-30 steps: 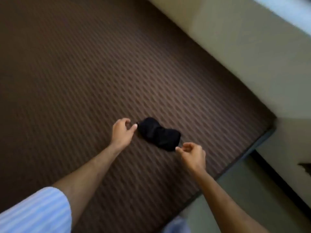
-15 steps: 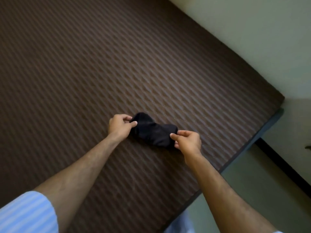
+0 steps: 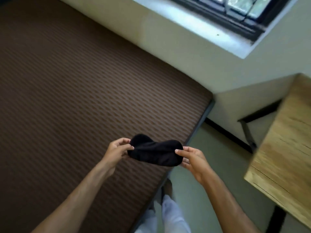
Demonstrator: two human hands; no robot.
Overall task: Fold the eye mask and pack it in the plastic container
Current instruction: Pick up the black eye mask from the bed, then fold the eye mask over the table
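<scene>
A black eye mask hangs in the air above the near edge of the brown mattress, stretched out flat between both hands. My left hand pinches its left end between thumb and fingers. My right hand pinches its right end the same way. No plastic container is in view.
A wooden table with dark metal legs stands at the right. A cream wall and a window run along the top. Pale floor lies between mattress and table, with my legs in light trousers standing there.
Both hands closed on the ends of the mask, which lay on the mattress, and lifted it off toward me. The view swung right, bringing the table and window in.
</scene>
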